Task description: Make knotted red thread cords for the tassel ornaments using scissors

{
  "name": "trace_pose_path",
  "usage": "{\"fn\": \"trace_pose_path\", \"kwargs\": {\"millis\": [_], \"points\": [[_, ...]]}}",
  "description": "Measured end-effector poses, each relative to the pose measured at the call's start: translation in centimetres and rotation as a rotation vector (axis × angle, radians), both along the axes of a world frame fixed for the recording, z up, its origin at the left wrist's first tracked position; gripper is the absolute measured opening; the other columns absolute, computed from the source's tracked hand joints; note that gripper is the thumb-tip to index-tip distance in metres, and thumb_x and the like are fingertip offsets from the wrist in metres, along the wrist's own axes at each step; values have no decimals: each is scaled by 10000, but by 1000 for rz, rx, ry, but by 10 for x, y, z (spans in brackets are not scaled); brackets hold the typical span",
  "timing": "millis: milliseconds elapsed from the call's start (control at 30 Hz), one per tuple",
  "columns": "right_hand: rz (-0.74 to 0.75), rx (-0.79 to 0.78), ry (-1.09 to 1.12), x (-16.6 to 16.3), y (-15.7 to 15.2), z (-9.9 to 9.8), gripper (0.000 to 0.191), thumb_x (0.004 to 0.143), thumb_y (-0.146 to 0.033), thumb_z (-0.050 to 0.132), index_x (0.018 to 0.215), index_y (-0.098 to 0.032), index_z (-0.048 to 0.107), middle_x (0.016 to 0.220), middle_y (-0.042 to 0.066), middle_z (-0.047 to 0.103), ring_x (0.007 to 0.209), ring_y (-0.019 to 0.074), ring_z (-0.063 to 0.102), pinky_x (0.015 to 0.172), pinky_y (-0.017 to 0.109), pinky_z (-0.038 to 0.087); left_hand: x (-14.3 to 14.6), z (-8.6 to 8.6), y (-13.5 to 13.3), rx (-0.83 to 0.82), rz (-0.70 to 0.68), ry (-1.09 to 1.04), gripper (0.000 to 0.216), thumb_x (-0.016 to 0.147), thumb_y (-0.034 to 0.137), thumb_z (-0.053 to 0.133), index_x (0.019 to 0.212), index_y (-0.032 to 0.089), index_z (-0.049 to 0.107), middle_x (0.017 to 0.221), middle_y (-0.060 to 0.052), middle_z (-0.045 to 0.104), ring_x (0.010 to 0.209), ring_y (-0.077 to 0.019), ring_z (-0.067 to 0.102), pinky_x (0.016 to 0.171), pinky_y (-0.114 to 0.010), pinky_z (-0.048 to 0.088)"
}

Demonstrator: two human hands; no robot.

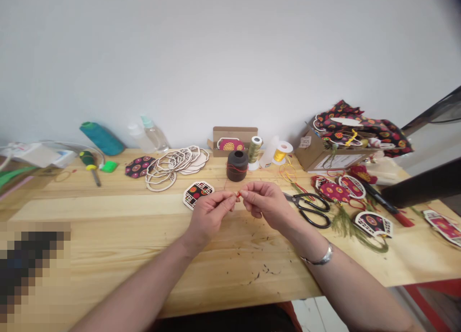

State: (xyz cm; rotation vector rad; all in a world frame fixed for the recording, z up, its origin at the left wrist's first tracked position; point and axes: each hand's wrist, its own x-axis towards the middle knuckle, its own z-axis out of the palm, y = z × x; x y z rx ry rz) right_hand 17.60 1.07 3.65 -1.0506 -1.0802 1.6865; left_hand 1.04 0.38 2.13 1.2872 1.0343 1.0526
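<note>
Over the middle of the table, my left hand (216, 209) and my right hand (264, 200) meet, each pinching a small bit of red cord (238, 194) between thumb and fingertips. Fingers hide most of the cord. Just behind my left hand lies a patterned ornament (197, 193) with a white fretwork frame, partly covered by that hand. A dark spool (237, 166) wound with some red thread stands beyond both hands. To the right of my right hand, black-handled scissors (312, 209) lie on the table, their blades partly hidden by the hand.
White cut-out frames (176, 164) are piled at the back left, near a screwdriver (90, 167) and a teal thread cone (102, 138). A cardboard box (324, 154) heaped with fabric stands at the back right. Finished-looking ornaments (373, 225) and a black post (421, 188) are on the right.
</note>
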Motion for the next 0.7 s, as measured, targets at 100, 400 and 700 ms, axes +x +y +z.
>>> {"fn": "trace_pose_path", "kwargs": {"millis": [100,400,700], "points": [[17,-10,-14,1,0,1,329,684,-431,781,688,-153,606,481,-58,549,357,28,360,348,170,246,0,0,0,28,-9,23,232,810,365,649,727,155,702,597,15,510,536,-95,385,475,-224,298],[42,-32,-19,3,1,1,315,687,-424,769,712,-151,614,476,-64,544,341,23,338,334,172,236,-2,0,1,79,13,88,243,816,363,642,682,165,687,621,-1,584,530,-99,432,477,-224,339],[-23,1,-31,-1,1,1,326,650,-397,776,797,-159,609,489,-64,568,358,40,406,331,161,286,0,0,0,81,63,77,177,793,318,667,760,171,760,635,-10,642,516,-96,466,457,-219,344]]}}
